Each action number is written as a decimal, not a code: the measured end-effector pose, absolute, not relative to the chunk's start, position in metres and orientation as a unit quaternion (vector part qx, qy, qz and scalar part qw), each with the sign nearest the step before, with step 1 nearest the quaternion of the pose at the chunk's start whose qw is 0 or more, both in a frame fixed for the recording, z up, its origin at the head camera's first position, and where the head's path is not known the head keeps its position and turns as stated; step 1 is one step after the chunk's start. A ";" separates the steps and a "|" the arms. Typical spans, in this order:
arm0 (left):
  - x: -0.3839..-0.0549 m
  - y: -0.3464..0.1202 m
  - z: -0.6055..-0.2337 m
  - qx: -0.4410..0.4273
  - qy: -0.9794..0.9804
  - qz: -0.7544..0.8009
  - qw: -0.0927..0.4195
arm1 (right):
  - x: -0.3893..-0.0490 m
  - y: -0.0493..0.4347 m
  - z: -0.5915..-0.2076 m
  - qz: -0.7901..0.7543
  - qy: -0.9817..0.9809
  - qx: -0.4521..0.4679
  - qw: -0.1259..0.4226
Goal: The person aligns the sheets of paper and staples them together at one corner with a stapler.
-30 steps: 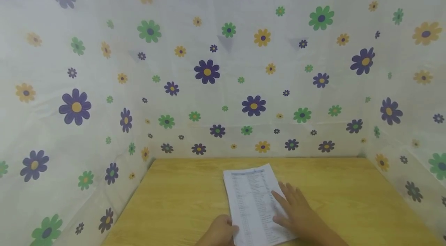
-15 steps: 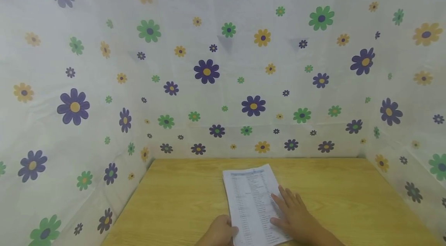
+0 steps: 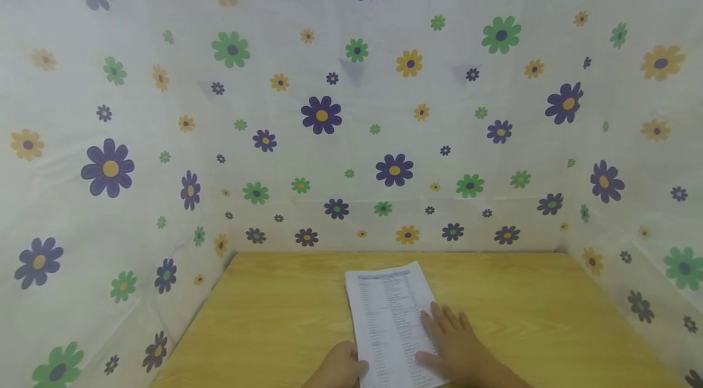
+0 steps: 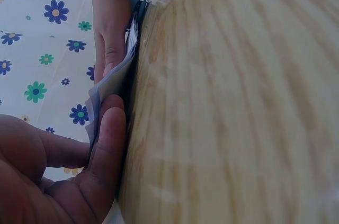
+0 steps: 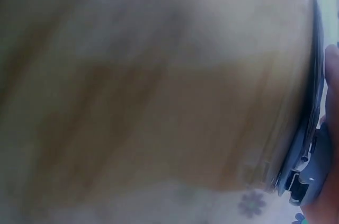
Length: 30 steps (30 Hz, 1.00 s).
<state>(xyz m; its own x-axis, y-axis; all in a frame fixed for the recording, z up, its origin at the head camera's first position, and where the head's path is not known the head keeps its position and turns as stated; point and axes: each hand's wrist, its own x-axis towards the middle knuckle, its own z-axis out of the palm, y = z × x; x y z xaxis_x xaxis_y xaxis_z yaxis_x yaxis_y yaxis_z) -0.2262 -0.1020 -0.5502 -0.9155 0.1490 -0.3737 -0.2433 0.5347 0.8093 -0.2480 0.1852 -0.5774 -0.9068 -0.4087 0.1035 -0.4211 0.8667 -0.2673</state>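
A stack of printed paper sheets [image 3: 384, 321] lies on the table, its top page covered in columns of small text. My left hand [image 3: 337, 366] grips the stack's lower left edge, thumb on top; in the left wrist view, the left hand's fingers [image 4: 108, 139] pinch the paper edge from both sides. Over the right side of the page, my right hand [image 3: 458, 348] rests with fingers spread. The left wrist view also shows the right hand [image 4: 108, 38] beyond the paper. The right wrist view catches mostly tabletop, with the stack's edge and part of a hand [image 5: 331, 70] at far right.
The wooden table [image 3: 263, 327] extends on both sides of the paper. A white sheet printed with flowers [image 3: 307, 162] encloses the table at the back and sides. In the right wrist view, a dark grey thing with metal parts [image 5: 307, 176] sits against an arm.
My right hand has slid slightly down the right side of the page, toward me. The left hand keeps its grip. The head view has shifted a little.
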 end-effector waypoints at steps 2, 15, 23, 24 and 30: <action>-0.226 -0.102 -0.549 -0.028 0.850 0.485 0.206 | -0.249 0.184 -0.576 0.143 -0.967 0.210 0.017; -0.225 -0.105 -0.551 -0.036 0.850 0.479 0.214 | -0.252 0.176 -0.584 0.137 -0.972 0.189 -0.041; -0.225 -0.105 -0.549 -0.036 0.848 0.483 0.216 | -0.251 0.173 -0.577 0.125 -0.973 0.180 -0.077; -0.224 -0.105 -0.549 -0.034 0.846 0.486 0.216 | -0.251 0.174 -0.577 0.125 -0.973 0.181 -0.077; -0.225 -0.106 -0.548 -0.024 0.837 0.502 0.216 | -0.252 0.176 -0.572 0.135 -0.971 0.180 -0.074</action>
<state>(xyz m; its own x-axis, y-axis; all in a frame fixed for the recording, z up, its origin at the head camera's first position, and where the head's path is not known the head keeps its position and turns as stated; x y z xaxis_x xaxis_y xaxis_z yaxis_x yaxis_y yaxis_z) -0.2250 -0.1058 -0.5478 -0.9051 0.1768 -0.3867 -0.2582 0.4942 0.8301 -0.2521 0.1758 -0.5724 -0.9238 -0.3708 -0.0956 -0.3305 0.8982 -0.2896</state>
